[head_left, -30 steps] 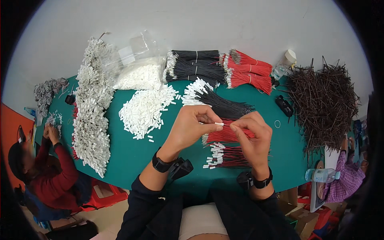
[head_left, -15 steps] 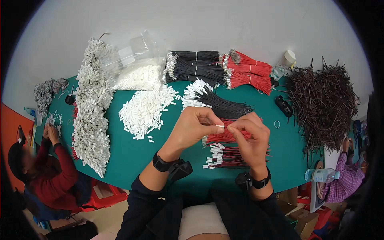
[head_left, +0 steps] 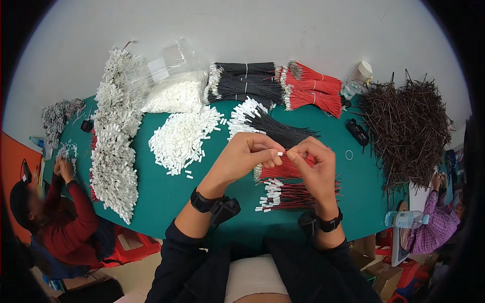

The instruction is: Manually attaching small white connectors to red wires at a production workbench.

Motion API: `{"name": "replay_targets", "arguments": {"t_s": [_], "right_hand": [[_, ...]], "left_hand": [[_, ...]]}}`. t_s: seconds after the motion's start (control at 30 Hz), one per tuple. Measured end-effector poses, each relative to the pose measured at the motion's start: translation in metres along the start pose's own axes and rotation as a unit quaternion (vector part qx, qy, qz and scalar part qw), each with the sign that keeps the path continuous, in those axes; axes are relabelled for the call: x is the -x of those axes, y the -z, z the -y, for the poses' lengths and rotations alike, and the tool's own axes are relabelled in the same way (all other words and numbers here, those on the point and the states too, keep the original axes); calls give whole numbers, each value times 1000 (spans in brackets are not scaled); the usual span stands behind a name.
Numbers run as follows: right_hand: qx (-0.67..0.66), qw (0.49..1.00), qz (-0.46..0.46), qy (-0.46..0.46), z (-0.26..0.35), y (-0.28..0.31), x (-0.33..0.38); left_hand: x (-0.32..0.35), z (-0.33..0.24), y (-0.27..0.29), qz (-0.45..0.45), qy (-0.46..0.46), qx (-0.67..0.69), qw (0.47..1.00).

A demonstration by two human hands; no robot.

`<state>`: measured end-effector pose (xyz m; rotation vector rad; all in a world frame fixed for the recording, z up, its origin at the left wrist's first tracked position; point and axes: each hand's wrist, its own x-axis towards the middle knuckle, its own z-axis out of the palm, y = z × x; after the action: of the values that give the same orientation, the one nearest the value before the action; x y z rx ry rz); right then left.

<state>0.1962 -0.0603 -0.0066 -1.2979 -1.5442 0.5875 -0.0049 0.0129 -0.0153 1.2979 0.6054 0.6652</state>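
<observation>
Over the wires in the middle of the table, my left hand (head_left: 237,160) pinches a small white connector housing (head_left: 280,153) between thumb and forefinger. Facing it, my right hand (head_left: 317,166) is closed on a thin red wire, whose end meets the housing; how far it is inside I cannot tell. Beneath my hands lie loose red wires (head_left: 268,172), partly hidden. Nearer me are red wires with white housings (head_left: 273,194) on their left ends. Behind my hands fans a batch of black wires (head_left: 288,130) with white housings. A heap of loose white housings (head_left: 177,141) lies to the left.
A clear bag (head_left: 177,93) of white housings, black wire bundles (head_left: 252,88) and red wire bundles (head_left: 314,96) line the back. A tall white connector heap (head_left: 115,166) stands left, a dark brown wire pile (head_left: 409,131) right. People sit at both sides; a bottle (head_left: 406,219) lies right.
Both hands have risen slightly, still close together. The white housing has turned a little at my left fingertips, and my left hand's other fingers now show below it.
</observation>
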Motion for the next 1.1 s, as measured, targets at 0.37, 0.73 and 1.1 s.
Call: {"name": "replay_targets", "arguments": {"t_s": [0.37, 0.73, 1.1], "right_hand": [[-69, 995, 28, -66, 0, 2, 4], [91, 991, 92, -28, 0, 22, 17], [264, 933, 243, 24, -45, 22, 61]], "left_hand": [[0, 2, 1, -9, -12, -8, 1000], [1, 3, 4, -89, -41, -176, 979], [-1, 6, 4, -94, -50, -262, 959]]}}
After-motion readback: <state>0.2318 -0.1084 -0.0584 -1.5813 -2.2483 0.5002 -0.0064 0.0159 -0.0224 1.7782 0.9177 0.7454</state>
